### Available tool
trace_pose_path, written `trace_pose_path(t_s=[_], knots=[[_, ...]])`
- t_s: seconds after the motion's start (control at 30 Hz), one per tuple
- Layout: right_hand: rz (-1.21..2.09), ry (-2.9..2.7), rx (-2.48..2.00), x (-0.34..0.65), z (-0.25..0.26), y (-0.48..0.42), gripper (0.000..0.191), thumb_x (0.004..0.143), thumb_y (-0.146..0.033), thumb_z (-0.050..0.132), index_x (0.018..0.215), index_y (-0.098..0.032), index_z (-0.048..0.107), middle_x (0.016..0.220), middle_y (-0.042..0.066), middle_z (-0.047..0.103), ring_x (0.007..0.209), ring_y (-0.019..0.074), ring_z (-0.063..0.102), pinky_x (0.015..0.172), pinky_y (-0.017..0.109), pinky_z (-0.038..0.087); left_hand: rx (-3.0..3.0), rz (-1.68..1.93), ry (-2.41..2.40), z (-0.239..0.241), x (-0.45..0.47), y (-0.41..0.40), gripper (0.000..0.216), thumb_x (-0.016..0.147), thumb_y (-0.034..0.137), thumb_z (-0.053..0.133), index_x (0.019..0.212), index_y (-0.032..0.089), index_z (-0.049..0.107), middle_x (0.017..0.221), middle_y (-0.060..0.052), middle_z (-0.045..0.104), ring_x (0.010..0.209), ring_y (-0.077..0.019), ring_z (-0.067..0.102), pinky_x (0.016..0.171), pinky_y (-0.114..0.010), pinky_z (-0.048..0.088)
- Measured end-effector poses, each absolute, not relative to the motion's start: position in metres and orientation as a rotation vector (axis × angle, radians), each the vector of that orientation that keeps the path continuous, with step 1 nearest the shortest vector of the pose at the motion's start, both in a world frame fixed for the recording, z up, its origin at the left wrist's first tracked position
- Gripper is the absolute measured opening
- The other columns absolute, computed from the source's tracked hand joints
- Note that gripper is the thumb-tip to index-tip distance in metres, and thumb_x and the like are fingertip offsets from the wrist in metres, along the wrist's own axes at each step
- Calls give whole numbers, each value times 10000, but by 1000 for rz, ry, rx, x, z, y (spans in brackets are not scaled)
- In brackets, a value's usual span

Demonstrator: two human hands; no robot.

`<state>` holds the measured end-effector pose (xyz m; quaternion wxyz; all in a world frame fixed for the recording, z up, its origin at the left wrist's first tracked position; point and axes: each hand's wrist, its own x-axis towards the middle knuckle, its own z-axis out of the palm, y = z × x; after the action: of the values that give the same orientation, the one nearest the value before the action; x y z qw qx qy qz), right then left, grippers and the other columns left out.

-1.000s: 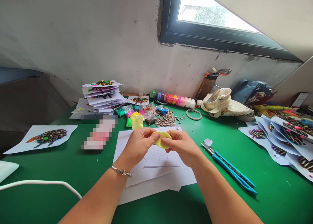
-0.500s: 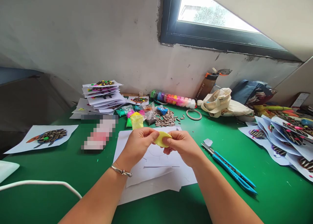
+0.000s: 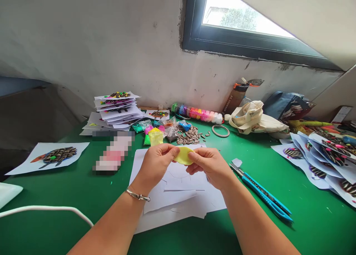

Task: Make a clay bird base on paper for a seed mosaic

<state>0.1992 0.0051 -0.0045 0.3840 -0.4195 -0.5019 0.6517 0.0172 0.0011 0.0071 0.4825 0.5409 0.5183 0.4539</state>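
A flat yellow clay disc [image 3: 184, 155] is pinched between both my hands above white paper sheets [image 3: 178, 188] on the green table [image 3: 69, 188]. My left hand [image 3: 155, 164], with a bracelet at the wrist, grips the disc's left edge with thumb and fingers closed. My right hand [image 3: 209, 165] pinches its right edge. A faint pencil outline shows on the top sheet under my hands.
A pile of sunflower seeds [image 3: 189, 136] and small coloured clay bags [image 3: 154, 132] lie behind the paper. Two blue craft knives [image 3: 264, 195] rest to the right. Stacks of finished seed pictures sit at the back left [image 3: 116, 106] and right [image 3: 325, 155]. A white cable [image 3: 50, 209] crosses the near left.
My fingers have shifted slightly around the yellow disc, which sits a little higher and flatter than before. Both hands stay in the same place.
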Motion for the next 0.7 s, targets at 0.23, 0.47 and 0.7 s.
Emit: trace_pose_path(t_s=[0.23, 0.47, 0.7], knots=[[1620, -1183, -1089, 196, -7, 8, 448, 758, -459, 731, 1116, -198, 662, 1008, 86, 694, 878, 209, 652, 702, 329, 552, 1348, 1084, 1240, 7, 18, 1, 281, 794, 424, 650, 789, 154, 723, 709, -21, 655, 684, -151, 566, 604, -243, 441], [1410, -1272, -1027, 199, -15, 11, 270, 782, -415, 706, 798, -146, 715, 683, 20, 628, 624, 114, 525, 588, 252, 434, 1367, 995, 1142, 5, 16, 2, 346, 794, 489, 657, 786, 153, 740, 698, -17, 648, 683, -143, 565, 621, -237, 449], [1383, -1375, -1061, 201, -8, 7, 257, 784, -411, 706, 775, -154, 713, 688, 11, 621, 636, 113, 519, 589, 247, 414, 1264, 970, 1224, 7, 17, 3, 596, 715, 491, 749, 1204, 171, 630, 987, -75, 730, 876, -208, 642, 727, -281, 499]])
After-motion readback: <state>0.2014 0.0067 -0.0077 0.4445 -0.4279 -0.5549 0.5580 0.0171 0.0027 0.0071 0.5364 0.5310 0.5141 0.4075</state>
